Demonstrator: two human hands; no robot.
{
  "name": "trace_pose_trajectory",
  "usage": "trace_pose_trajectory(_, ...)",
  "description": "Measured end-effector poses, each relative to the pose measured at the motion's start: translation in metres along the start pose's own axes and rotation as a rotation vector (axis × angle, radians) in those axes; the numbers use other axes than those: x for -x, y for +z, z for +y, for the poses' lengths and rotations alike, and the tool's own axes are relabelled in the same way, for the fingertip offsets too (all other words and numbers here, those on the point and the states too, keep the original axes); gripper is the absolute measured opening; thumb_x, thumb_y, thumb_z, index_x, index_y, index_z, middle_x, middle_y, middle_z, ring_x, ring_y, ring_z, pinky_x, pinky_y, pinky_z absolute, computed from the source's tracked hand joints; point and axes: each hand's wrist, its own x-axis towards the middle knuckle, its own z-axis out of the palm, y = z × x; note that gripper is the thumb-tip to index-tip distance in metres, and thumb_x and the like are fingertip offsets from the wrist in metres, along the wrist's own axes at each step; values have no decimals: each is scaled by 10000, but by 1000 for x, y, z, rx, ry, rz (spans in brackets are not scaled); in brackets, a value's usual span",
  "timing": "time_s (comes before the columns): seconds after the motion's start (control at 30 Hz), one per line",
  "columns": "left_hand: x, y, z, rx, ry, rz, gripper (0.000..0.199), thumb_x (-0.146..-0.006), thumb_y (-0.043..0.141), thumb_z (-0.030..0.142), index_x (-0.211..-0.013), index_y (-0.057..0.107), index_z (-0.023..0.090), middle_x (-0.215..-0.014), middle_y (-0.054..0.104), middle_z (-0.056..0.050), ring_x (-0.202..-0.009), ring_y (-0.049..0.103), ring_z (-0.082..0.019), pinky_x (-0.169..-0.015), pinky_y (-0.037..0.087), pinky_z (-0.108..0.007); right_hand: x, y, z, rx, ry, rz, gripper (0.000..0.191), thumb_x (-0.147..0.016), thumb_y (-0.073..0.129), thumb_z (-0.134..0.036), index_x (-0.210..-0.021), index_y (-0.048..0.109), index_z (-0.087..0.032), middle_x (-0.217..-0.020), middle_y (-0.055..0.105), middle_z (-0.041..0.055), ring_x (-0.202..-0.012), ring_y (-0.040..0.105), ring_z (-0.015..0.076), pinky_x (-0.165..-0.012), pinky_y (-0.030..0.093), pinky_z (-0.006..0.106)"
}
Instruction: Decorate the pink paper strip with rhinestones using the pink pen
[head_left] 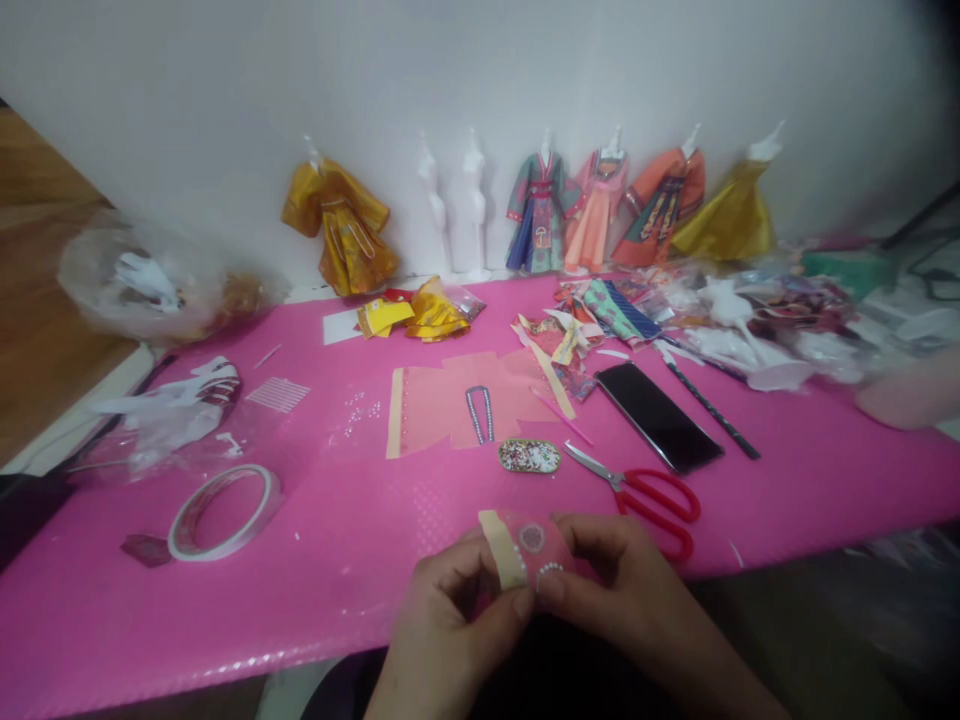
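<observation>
Between my two hands is a small pink fabric piece with a cream edge, a round motif and white beads along it. My left hand pinches its cream side, thumb in front. On the other side, my right hand grips the piece between thumb and fingers. Just beyond lies an oval tray of small beads. Red-handled scissors rest to its right, blades partly spread. A pink garment piece with cream edges is laid flat behind, carrying a dark beaded strip bent in a narrow V.
A black phone and a pink stick lie on the pink table. At left is a tape roll. Dressed doll forms and bare white forms stand by the wall. Fabric scraps and plastic bags fill the right back.
</observation>
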Motion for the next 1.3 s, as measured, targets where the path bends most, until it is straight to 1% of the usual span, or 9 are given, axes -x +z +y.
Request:
trace_pose_trajectory(0.13,-2,-2,0,-61,30,-5,129,-742,726,253,-857,772,218,-933,737,-60,-878,635,-253,-836,493,-389,0,0,0,33,6,18,239,-758,725,-317,-630,591,-167,-670,590,0,-689,539,154,-681,445,275)
trace_pose_trajectory(0.23,0,-2,0,-88,34,29,72,-739,723,255,-782,751,204,-880,736,-59,-844,641,-256,-788,506,-384,0,0,0,31,16,14,232,-736,743,-305,-626,592,-168,-659,569,-9,-700,540,157,-691,448,273)
trace_pose_trajectory(0.37,2,1,0,-95,44,63,66,-743,719,262,-735,737,199,-889,743,-66,-866,647,-263,-792,509,-389,-1,-1,-1,0,36,-1,239,-731,753,-290,-619,581,-166,-667,563,-7,-711,544,159,-715,454,280)
trace_pose_trajectory(0.57,1,-1,-2,-68,58,51,83,-726,732,269,-681,715,202,-873,733,-69,-858,644,-266,-800,505,-405,-1,-2,2,-21,44,-15,201,-702,779,-290,-664,641,-149,-693,580,3,-695,516,145,-650,428,257)
trace_pose_trajectory(0.77,0,-7,-4,-22,56,-44,23,-715,737,195,-706,720,209,-986,724,-74,-912,625,-253,-860,479,-402,-3,-4,6,-76,63,-27,201,-659,829,-276,-693,681,-143,-711,610,1,-704,535,140,-652,430,244)
trace_pose_trajectory(0.9,-4,-8,-1,-77,79,-38,14,-705,745,205,-693,738,209,-921,728,-69,-862,630,-250,-804,498,-382,-3,-5,6,-71,66,-45,181,-671,826,-254,-696,689,-139,-718,623,4,-723,548,143,-670,427,245)
trace_pose_trajectory(1.03,-6,-8,1,-107,96,-61,40,-714,742,240,-723,765,209,-922,738,-76,-832,643,-255,-762,513,-376,-3,-5,6,-91,45,-60,183,-667,830,-248,-682,685,-136,-689,603,-11,-693,528,127,-656,413,234)
trace_pose_trajectory(1.17,-5,-8,1,-82,74,-75,82,-729,732,233,-789,785,217,-959,744,-79,-842,645,-258,-772,511,-382,-3,-4,4,-102,65,-57,182,-654,839,-248,-701,701,-139,-685,611,-14,-686,531,127,-648,409,231)
trace_pose_trajectory(1.3,-5,-9,1,-26,38,-77,107,-725,738,185,-800,792,239,-998,742,-64,-902,638,-255,-835,487,-385,-3,-4,3,-97,80,-58,185,-647,841,-261,-696,701,-150,-698,617,-7,-703,541,143,-654,414,242)
